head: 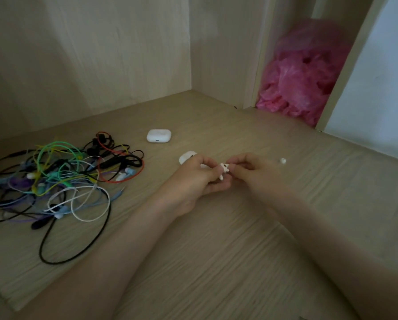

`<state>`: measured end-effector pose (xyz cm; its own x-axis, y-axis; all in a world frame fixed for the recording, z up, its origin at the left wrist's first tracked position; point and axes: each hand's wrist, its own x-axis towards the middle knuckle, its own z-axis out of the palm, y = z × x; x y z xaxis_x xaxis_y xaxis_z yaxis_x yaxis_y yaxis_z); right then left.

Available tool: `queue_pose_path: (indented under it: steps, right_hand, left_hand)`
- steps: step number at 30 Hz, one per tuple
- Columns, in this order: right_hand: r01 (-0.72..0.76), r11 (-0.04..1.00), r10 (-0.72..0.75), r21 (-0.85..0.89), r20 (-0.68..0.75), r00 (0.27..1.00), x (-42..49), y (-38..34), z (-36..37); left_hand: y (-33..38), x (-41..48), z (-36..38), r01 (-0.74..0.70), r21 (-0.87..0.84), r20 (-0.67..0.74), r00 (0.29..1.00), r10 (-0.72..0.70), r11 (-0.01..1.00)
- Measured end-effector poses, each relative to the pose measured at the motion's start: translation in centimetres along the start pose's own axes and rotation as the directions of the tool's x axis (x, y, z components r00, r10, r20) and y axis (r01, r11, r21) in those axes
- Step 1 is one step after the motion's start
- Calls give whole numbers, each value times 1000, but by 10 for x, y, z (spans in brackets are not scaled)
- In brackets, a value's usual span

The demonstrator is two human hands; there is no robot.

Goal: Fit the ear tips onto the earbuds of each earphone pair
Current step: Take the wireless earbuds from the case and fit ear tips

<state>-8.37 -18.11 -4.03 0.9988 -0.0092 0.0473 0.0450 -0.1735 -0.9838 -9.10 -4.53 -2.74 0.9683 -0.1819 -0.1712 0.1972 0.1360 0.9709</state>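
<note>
Both hands are meeting above the table (216, 227). The left hand (200, 174) is pinching a white earbud (223, 172). The right hand (246, 168) is pinching its near end, possibly pressing a tip on; blur is preventing confirmation. A spare ear tip (282, 160) is lying on the table beyond the right hand, nearer that hand.

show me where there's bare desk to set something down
Bare desk lies between the case and the pink bag, and right of the loose tip. It is crowded on the left, where the cable pile sprawls.
</note>
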Motion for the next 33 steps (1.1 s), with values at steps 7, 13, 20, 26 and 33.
queue_pose_path:
  steps: [7, 13, 20, 26, 33]
  right_hand:
    - [-175, 922, 130, 345, 150, 980, 3, 3, -4]
    - [-206, 900, 143, 385, 185, 972, 0, 1, -9]
    - [-191, 898, 137, 396, 160, 978, -2, 2, -6]
    - [-172, 910, 115, 377, 168, 979, -4, 1, -6]
    - [-129, 959, 103, 252, 116, 988, -4, 3, -5]
  left_hand:
    - [-6, 7, -3, -6, -56, 55, 998, 9, 998]
    - [-9, 4, 2, -10, -70, 101, 995, 17, 998]
    - [-11, 3, 4, -43, -140, 63, 997, 52, 989]
    - [-14, 4, 4, -53, -120, 51, 997, 60, 991]
    - [-15, 4, 4, -36, -70, 34, 999, 39, 997]
